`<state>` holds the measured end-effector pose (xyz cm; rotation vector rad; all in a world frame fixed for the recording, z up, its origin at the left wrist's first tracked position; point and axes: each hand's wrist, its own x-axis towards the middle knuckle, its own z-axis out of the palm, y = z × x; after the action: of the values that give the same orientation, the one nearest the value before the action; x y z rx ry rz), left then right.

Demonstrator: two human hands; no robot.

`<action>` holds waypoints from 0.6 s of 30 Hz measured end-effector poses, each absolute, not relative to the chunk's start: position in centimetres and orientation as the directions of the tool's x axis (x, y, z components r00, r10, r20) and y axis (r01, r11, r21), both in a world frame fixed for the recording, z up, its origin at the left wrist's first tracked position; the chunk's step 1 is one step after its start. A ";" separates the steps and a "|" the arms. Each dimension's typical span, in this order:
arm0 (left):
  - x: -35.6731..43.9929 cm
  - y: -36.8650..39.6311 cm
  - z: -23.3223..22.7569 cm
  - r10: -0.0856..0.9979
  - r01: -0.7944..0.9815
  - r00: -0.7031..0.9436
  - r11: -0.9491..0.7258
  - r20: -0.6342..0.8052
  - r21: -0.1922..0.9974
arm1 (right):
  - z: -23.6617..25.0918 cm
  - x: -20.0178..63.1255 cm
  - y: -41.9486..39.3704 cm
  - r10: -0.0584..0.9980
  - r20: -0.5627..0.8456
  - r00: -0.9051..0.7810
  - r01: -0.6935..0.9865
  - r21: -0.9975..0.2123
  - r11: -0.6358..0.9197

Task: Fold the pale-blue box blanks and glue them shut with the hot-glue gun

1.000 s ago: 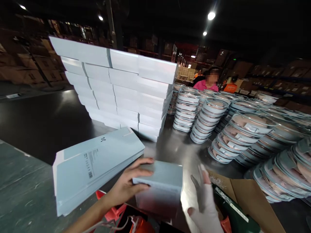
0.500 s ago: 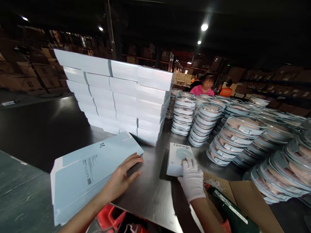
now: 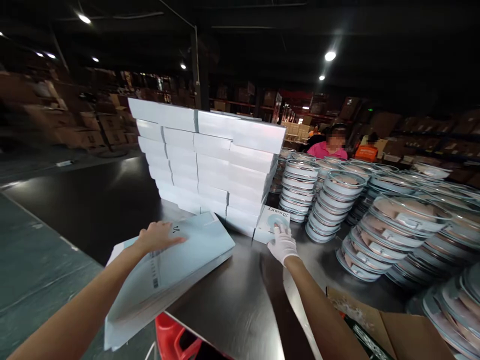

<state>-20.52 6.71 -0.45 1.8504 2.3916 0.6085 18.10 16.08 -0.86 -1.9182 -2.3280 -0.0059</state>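
My left hand, bare, lies over the far edge of light-blue flat cartons stacked at the front edge of the metal table. Its thumb is stretched apart from the fingers, whose tips are partly hidden. A white glove covers my right hand, its fingers on the top and near side of a small white and pale-blue box lettered "beauty". This box lies at the right end of a wall of stacked white boxes, close against it.
Stacks of round clear-lidded containers fill the table's right side. An open cardboard box stands at the lower right, a red plastic stool below the table edge. A person in pink is behind the containers.
My right hand and the small box have moved forward to the end of the white wall. My left hand has shifted left onto the flat cartons. The view has turned left.
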 end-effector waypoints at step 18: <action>-9.1 -5.4 2.6 0.657 0.911 0.129 -0.375 0.743 0.173 | 5.8 20.1 -3.7 0.900 -0.062 -0.432 0.094 -0.995 -0.024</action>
<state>-9.06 -5.35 2.60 2.5808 1.8810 1.3620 20.15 -3.67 5.80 -1.0602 -1.5824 1.5277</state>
